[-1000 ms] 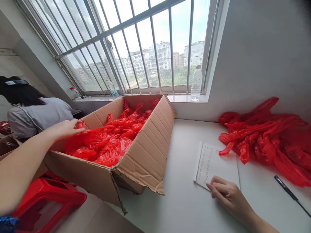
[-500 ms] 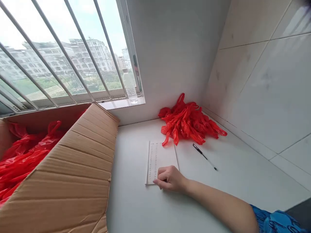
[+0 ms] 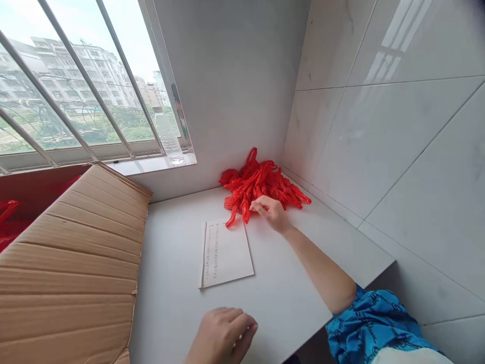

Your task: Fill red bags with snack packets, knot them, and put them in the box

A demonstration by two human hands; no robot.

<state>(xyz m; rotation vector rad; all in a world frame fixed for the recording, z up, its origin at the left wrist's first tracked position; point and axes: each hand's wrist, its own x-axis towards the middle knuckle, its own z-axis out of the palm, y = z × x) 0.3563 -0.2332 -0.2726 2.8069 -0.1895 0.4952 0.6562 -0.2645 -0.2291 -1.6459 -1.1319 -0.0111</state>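
Here the right hand [image 3: 271, 212] touches the red bags [image 3: 261, 184], fingers loosely curled and holding nothing, while the left hand [image 3: 223, 336] rests half-curled, empty.

Cardboard box [image 3: 76, 263] beside the printed sheet [image 3: 226, 250], bottle [image 3: 166, 136] on the windowsill [image 3: 151, 163]

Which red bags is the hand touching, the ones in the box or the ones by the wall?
The pile by the wall. The right hand reaches its near edge, while the bags in the box lie far left, untouched.
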